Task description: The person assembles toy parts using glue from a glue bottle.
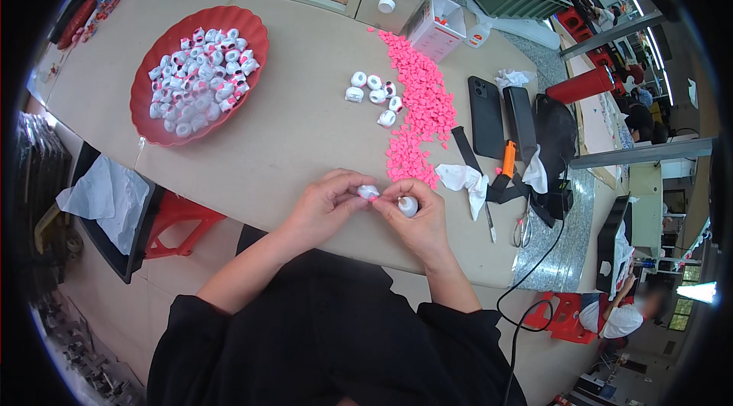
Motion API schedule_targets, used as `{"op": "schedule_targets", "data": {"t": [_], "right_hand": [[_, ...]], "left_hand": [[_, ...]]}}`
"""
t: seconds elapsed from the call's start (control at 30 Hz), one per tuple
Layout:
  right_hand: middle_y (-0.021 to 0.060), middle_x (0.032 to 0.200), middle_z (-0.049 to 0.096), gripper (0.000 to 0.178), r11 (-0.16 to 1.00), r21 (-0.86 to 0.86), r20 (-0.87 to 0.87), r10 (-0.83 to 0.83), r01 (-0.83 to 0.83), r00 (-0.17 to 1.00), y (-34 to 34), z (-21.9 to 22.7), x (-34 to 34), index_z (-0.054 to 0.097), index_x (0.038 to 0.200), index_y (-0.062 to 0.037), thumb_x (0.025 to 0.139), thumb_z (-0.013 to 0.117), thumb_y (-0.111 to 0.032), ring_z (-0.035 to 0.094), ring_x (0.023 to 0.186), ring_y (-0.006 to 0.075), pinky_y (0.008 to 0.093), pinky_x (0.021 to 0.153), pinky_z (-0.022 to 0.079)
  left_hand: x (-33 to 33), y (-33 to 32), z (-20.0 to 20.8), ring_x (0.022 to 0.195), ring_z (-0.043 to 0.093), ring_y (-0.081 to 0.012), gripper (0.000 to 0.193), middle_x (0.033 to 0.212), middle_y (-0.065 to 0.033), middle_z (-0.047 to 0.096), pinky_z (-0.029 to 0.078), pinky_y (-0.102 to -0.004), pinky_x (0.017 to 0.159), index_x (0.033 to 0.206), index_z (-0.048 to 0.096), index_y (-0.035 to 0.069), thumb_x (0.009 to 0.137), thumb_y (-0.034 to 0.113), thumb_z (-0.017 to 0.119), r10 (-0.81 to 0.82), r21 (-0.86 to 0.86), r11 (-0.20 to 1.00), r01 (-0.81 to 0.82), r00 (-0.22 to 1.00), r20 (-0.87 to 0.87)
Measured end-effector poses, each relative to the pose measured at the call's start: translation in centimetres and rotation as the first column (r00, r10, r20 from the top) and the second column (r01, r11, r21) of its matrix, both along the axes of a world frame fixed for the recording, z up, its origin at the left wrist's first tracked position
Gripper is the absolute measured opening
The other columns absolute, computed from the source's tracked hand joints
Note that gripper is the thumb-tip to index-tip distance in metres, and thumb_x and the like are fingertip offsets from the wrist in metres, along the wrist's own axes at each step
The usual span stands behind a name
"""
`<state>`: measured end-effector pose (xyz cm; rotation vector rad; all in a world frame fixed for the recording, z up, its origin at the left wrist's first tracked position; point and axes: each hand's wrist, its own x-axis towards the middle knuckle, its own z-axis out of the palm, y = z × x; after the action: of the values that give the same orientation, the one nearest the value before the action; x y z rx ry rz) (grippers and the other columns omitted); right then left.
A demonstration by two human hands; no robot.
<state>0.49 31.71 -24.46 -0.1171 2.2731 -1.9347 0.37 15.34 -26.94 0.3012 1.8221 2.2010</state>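
Head view: two bare hands meet over a beige worktop (305,62), just in front of the near end of a pink pile (424,89).
Held piece: a small white piece (366,191), rounded and smooth, with a greyish patch on its upper face and a bit of bright pink at its lower right; it sits between the fingertips, in front of the pile and slightly to its left.
Left grip: the left hand (332,196) pinches the white piece between thumb and fingers.
Right grip: the right hand (418,221) has thumb and forefinger brought together at the piece's pink side, while its curled fingers hold a small white bottle (410,208) with a tan tip; whether the fingertips also pinch the pink bit is too small to tell.
Pink pieces: many small, chunky, matt bits of one bright pink, spread as a long band.
Loose white pieces: seven rounded ones (354,94) just left of the pile, some with dark oval markings.
Red bowl: a scalloped bowl (164,39) well left of the pile, heaped with white pieces, many marked pink and black.
Right of the pile: crumpled white tissue (462,181) nearby, then a black phone (485,116) and an orange-handled tool (509,158).
Beyond the pile: an open white box (437,32) beside its far end.
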Motion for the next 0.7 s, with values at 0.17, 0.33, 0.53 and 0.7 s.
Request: {"op": "schedule_targets", "data": {"t": [0.17, 0.33, 0.53, 0.7], "right_hand": [[-0.0004, 0.072, 0.055, 0.015, 0.999, 0.047, 0.066, -0.006, 0.003, 0.998, 0.0, -0.2, -0.3, 0.056, 0.079, -0.0019, 0.069, 0.067, -0.002, 0.05, 0.067, 0.004, 0.0173, 0.059, 0.041], [0.0005, 0.073, 0.056, 0.014, 1.0, 0.009, 0.093, 0.01, -0.011, 0.996, 0.0, -0.2, -0.6, 0.057, 0.079, -0.0013, 0.069, 0.067, -0.002, 0.051, 0.068, 0.0051, 0.0182, 0.06, 0.042], [0.002, 0.074, 0.058, 0.012, 0.998, 0.03, 0.066, -0.059, 0.057, 0.996, -1.1, -0.5, -0.3, 0.059, 0.079, 0.0, 0.07, 0.066, -0.002, 0.052, 0.067, 0.0062, 0.019, 0.061, 0.043], [0.0033, 0.073, 0.059, 0.011, 0.991, 0.073, 0.018, -0.11, 0.109, 0.994, -1.9, -0.4, 0.2, 0.061, 0.083, 0.0004, 0.073, 0.064, -0.003, 0.053, 0.067, 0.0069, 0.0189, 0.06, 0.042]], "left_hand": [[0.0, -0.2, 0.0, 0.091, 0.054, -0.0155, 0.025, 0.101, -0.0088, 0.047, 0.048, -0.023, 0.078, 0.102, 0.052, -0.001, 0.077, -0.005, 0.053, 0.002, -0.04, 0.999, -0.004, 0.999, -0.05], [-0.1, -0.3, 0.1, 0.092, 0.052, -0.016, 0.024, 0.101, -0.0093, 0.045, 0.047, -0.0244, 0.078, 0.103, 0.05, -0.004, 0.078, -0.007, 0.05, -0.057, -0.173, 0.984, 0.038, 0.993, -0.104], [-0.2, -0.7, -0.1, 0.09, 0.054, -0.0171, 0.023, 0.099, -0.0096, 0.047, 0.047, -0.0256, 0.079, 0.102, 0.05, -0.005, 0.079, -0.007, 0.049, -0.03, -0.101, 0.994, 0.027, 0.999, -0.022], [-0.2, -0.2, -0.4, 0.09, 0.054, -0.0154, 0.022, 0.098, -0.0079, 0.048, 0.047, -0.0246, 0.079, 0.102, 0.051, -0.005, 0.08, -0.003, 0.051, 0.035, 0.1, 0.994, -0.043, 0.996, 0.081]]}}
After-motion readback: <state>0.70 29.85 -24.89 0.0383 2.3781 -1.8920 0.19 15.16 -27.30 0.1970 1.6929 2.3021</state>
